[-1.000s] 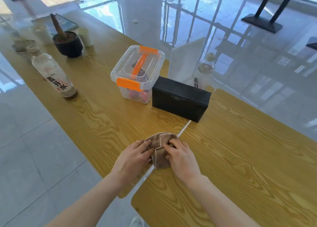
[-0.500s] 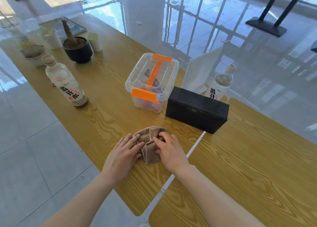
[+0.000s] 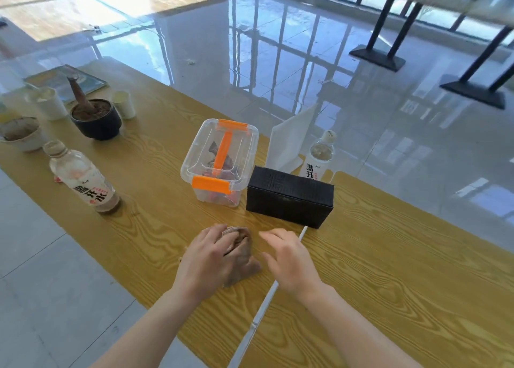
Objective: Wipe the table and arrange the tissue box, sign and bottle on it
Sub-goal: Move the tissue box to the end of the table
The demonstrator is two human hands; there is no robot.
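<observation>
1. The table (image 3: 389, 270) is showing a yellow wood-grain top, glossy, with a pale seam running under the person's right hand (image 3: 289, 264).
2. The cloth (image 3: 242, 259) is lying soft, brown and crumpled, pressed under the left hand (image 3: 205, 262), whose fingers are curling over its near edge and gripping it.
3. The right hand is hovering just beside the cloth, fingers spread and loose, holding nothing.
4. The tissue box (image 3: 289, 198) is sitting straight ahead of the right hand: a black, matte, rectangular block with an embossed pattern on top.
5. The sign (image 3: 289, 142) is standing beyond that box, a white, flat, tilted panel; the bottle (image 3: 318, 156) is standing upright next to it, clear plastic with a white label.
6. A second bottle (image 3: 83, 181) is leaning well away on the left hand's outer side, some dark liquid at its base.
7. A clear plastic bin (image 3: 219, 162) with orange latches and handle is sitting ahead of the left hand, touching the tissue box; dark and reddish items are lying inside, too blurred to name.
8. A black pot (image 3: 97, 120) further off is holding brown soil and a stump.
</observation>
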